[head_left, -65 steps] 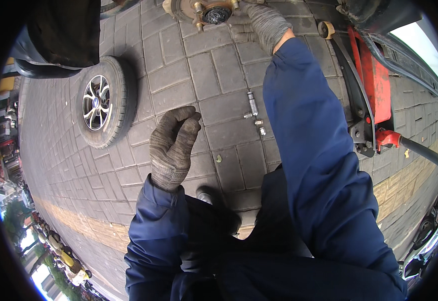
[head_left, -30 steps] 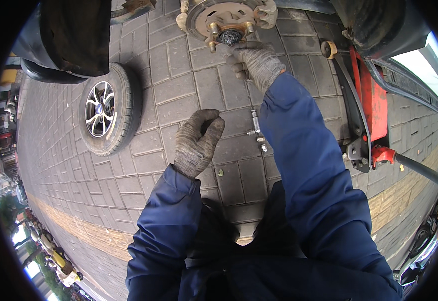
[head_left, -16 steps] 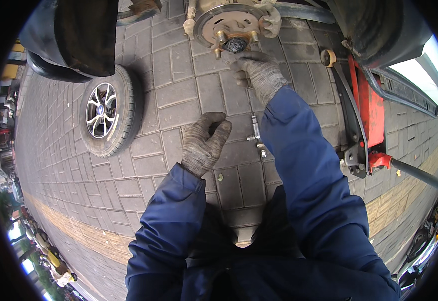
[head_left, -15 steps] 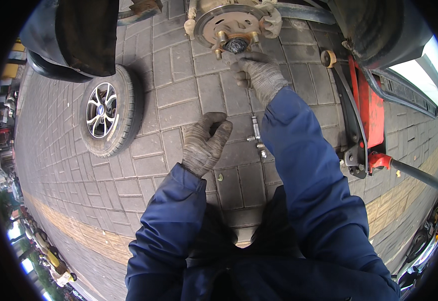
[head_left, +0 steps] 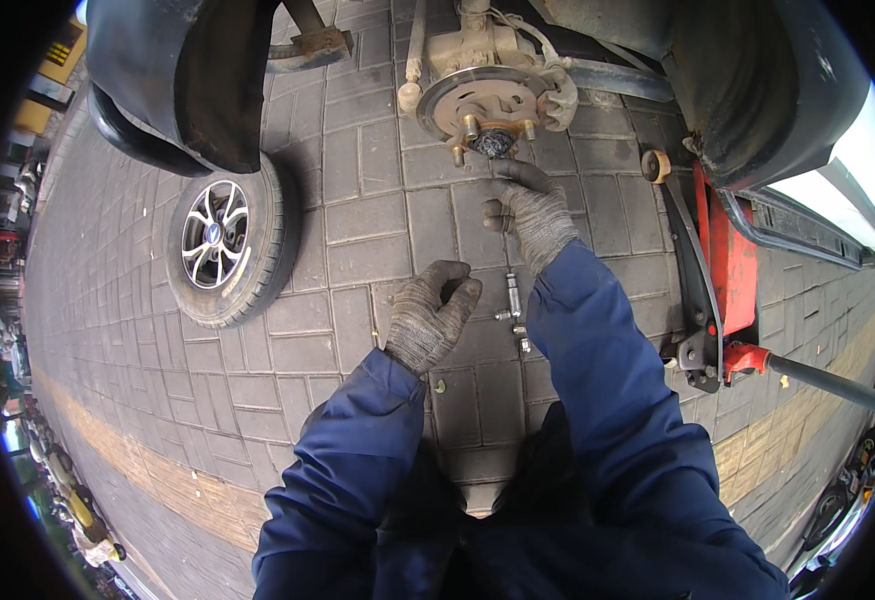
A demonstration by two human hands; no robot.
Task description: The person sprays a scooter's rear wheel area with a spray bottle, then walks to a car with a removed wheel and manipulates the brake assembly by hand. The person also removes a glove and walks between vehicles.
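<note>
My right hand (head_left: 535,212) wears a grey knit glove with dark fingertips. Its index finger reaches up just below the black, greasy hub centre (head_left: 495,143), with a gap to the curled lower fingertips; I see nothing held. Around that hub is a rusty brake disc (head_left: 447,105) with several protruding wheel studs. Lower left, my gloved left hand (head_left: 427,318) hovers over the paving, fingers bent and thumb apart, with nothing visible in it. Between and beyond my hands a chrome wrench-like tool (head_left: 513,297) lies on the bricks, a small metal fitting near its lower end.
A wheel with a silver-and-black rim (head_left: 215,235) lies at left. To the right stands a red floor jack (head_left: 733,265) with a long dark handle (head_left: 827,383). Dark wheel-arch bodywork (head_left: 172,80) overhangs the top left, and another dark panel (head_left: 757,90) the top right.
The view has shifted, so the hub, wheel and jack sit lower in it. My right index finger is a little further from the hub centre. My left hand keeps its bent pose.
</note>
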